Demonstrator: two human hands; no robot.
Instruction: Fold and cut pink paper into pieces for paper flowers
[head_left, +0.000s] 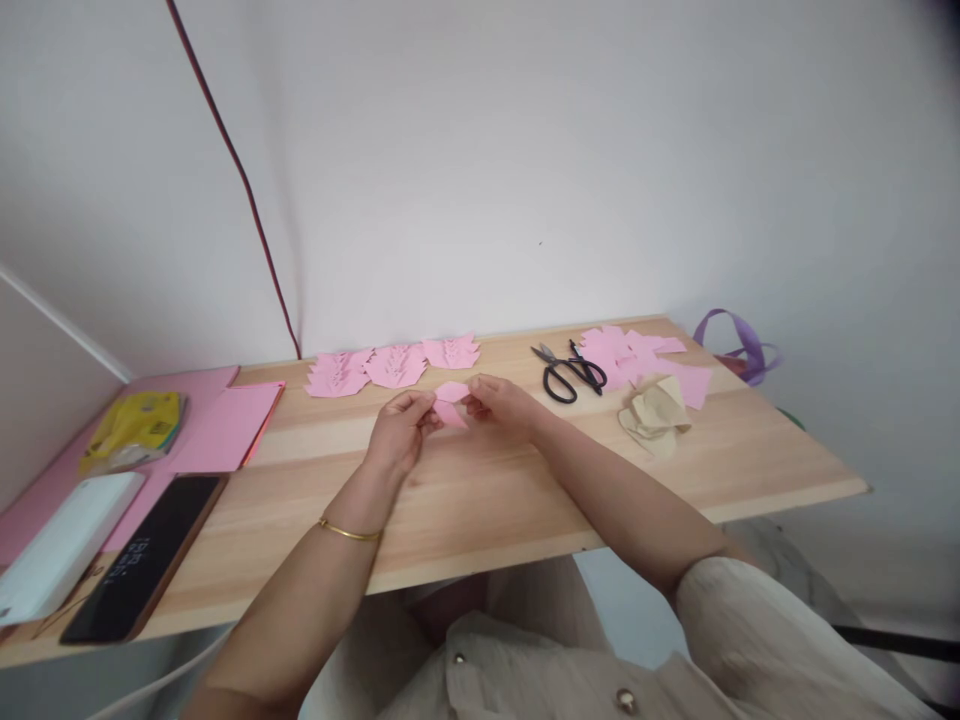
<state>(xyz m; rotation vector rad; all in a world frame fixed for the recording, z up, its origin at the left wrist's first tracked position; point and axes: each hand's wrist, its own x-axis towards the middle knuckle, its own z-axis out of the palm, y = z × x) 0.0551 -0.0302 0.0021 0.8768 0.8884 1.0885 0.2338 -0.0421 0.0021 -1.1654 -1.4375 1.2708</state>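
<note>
A small folded piece of pink paper (pixel 451 402) is pinched between both hands just above the wooden table (pixel 480 500). My left hand (pixel 397 432) grips its left side with thumb and fingers. My right hand (pixel 501 400) grips its right side. A gold bangle sits on my left wrist. Behind the hands, three cut pink paper shapes (pixel 394 365) lie in a row near the wall.
Black scissors (pixel 568 372) lie to the right, beside pink paper scraps (pixel 637 355) and crumpled tan paper (pixel 656 415). At left lie a stack of pink sheets (pixel 229 425), a yellow packet (pixel 135 425), a dark phone (pixel 146 570) and a white device (pixel 64 545).
</note>
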